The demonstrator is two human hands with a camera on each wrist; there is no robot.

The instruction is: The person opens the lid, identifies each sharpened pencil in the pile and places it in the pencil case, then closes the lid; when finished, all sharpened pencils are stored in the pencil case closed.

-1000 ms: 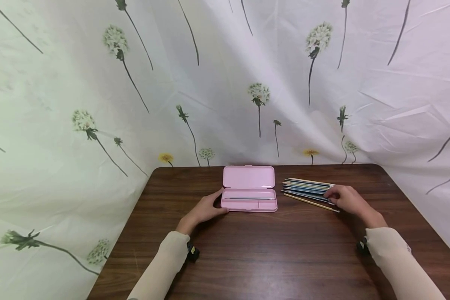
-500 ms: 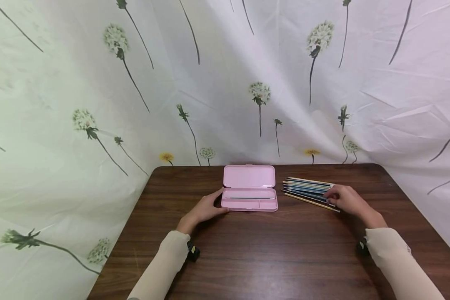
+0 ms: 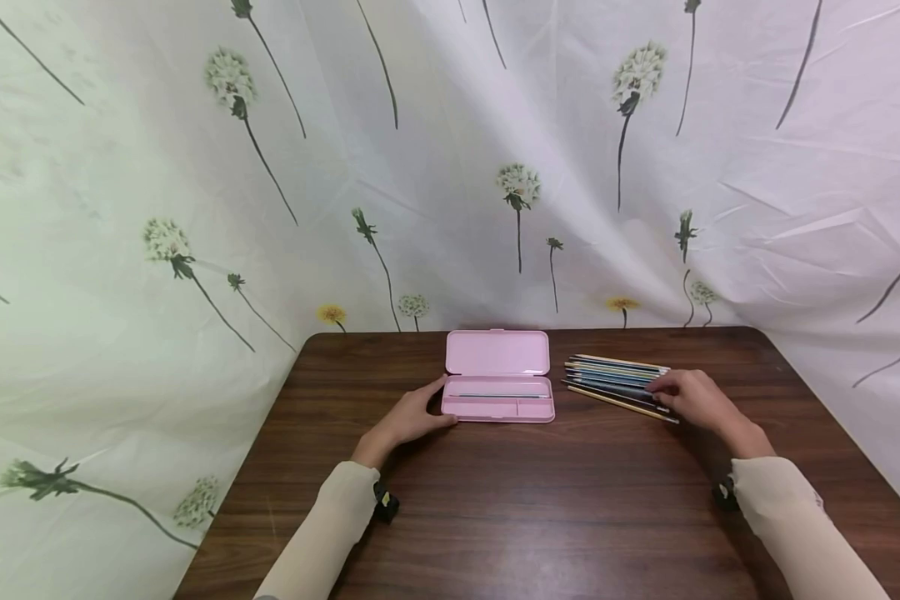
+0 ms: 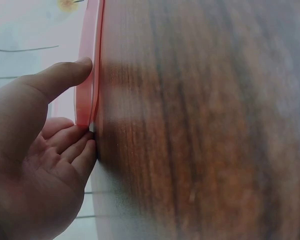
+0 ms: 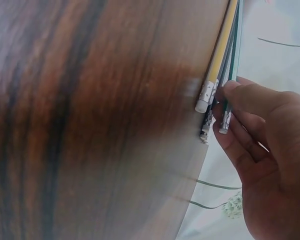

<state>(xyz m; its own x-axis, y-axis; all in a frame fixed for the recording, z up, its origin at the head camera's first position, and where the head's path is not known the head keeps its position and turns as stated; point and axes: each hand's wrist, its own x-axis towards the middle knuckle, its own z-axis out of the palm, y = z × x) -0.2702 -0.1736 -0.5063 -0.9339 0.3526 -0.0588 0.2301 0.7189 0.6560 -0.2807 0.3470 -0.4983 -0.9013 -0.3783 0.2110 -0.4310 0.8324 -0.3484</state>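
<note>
A pink pencil case (image 3: 498,353) lies with its lid swung back on the table, and one pencil (image 3: 498,397) rests in its long rear compartment. My left hand (image 3: 408,417) holds the case's left end, thumb on the front side and fingers around the end, as the left wrist view confirms. To the right of the case is a loose row of several pencils (image 3: 607,372). Over their eraser ends, my right hand (image 3: 696,402) pinches a green pencil (image 5: 234,52) between thumb and fingers. A yellow pencil (image 5: 219,57) lies beside it on the table.
The brown wood-grain table (image 3: 525,500) ends at the back against a white curtain (image 3: 420,167) printed with dandelions. Small black devices are strapped at both wrists. A divider (image 3: 517,407) splits the front of the case into two smaller compartments.
Beneath my right fingers, a dark pencil has shifted closer to the yellow one at the front of the row. My left hand and the case stay in place.
</note>
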